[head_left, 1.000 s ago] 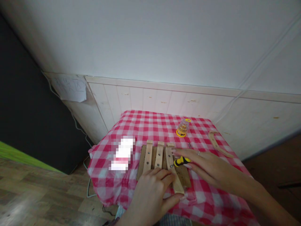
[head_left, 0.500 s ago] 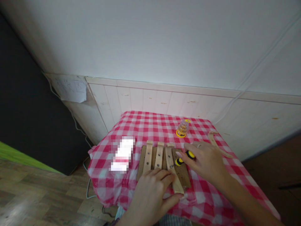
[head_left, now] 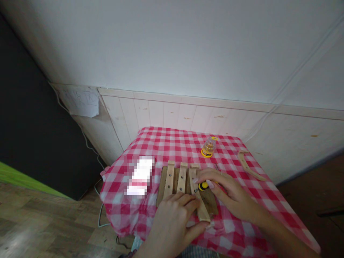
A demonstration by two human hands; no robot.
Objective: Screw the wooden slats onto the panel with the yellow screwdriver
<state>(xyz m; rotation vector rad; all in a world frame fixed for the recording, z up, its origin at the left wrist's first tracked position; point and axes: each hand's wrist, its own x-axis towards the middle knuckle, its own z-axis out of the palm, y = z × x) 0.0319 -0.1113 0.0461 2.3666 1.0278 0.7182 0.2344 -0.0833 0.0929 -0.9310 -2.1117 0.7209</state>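
My right hand (head_left: 228, 190) is closed around a small yellow-and-black screwdriver (head_left: 203, 186). Its tip meets a screw in the rightmost curved wooden strip (head_left: 203, 212), near the strip's middle. With fingers bent over the lower part of the strips, my left hand (head_left: 176, 215) grips that same strip between thumb and forefinger. Two more pale strips, a left one (head_left: 170, 181) and a middle one (head_left: 183, 175), lie side by side on a brown wooden board (head_left: 211, 203). Dark screw heads show in both. My left hand covers their near ends.
Behind the board stands a clear, yellow-based container of bits (head_left: 208, 147). A loose curved wooden strip (head_left: 247, 166) lies at the right. To the left is a blurred white item (head_left: 141, 175). A red-and-white checked cloth (head_left: 172, 143) covers the table, which adjoins the wall (head_left: 177, 114).
My right hand has shifted slightly left and down, and its grip on the screwdriver has turned, with the fingers now nearer the tip. My left hand has stayed in place.
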